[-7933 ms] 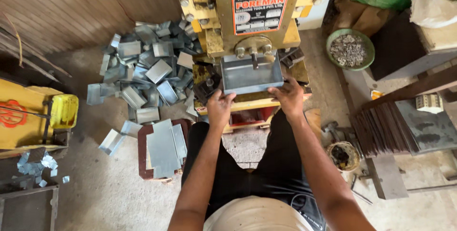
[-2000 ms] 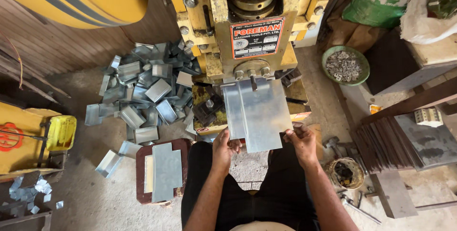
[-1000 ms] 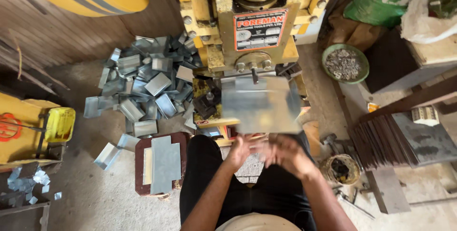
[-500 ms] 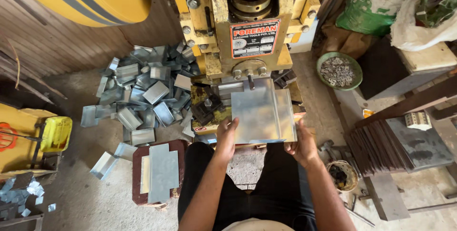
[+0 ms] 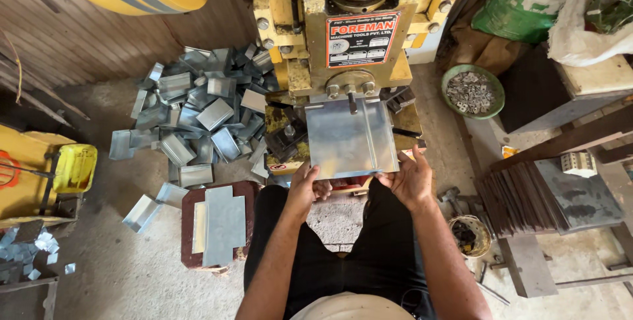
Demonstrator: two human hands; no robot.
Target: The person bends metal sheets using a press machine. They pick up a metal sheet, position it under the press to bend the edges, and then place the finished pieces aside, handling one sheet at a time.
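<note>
A flat grey metal sheet with a folded ridge lies under the head of a yellow press machine. My left hand grips its near left corner. My right hand holds its near right corner. The sheet's far edge sits against the press tool just below the machine's red plate.
A heap of bent metal pieces lies on the floor to the left. Flat cut blanks rest on a brown stool by my left knee. A green bowl of small metal bits stands right of the press; dark plates are stacked further right.
The sheet was held up and turned in front of the press, then laid flat; now it has slid further in under the press head, with both hands at its near corners.
</note>
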